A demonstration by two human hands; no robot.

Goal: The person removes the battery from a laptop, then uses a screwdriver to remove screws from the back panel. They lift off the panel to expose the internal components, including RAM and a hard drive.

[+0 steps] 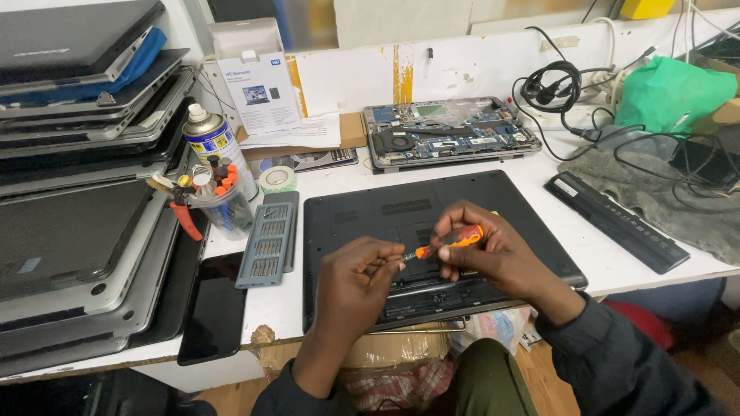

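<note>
Orange-handled screwdriver pinched in right hand fingers, left hand fingers grasping its tip.

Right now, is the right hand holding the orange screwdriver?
Yes: the right hand grips the orange screwdriver above the black laptop.

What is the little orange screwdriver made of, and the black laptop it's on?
The screwdriver handle looks like glossy orange plastic, with a thin shaft that seems to be metal, grey and slim. The laptop underside looks like matte black plastic: dull, with moulded vent slots. The right hand holds the handle; the left hand meets the tip.
</note>
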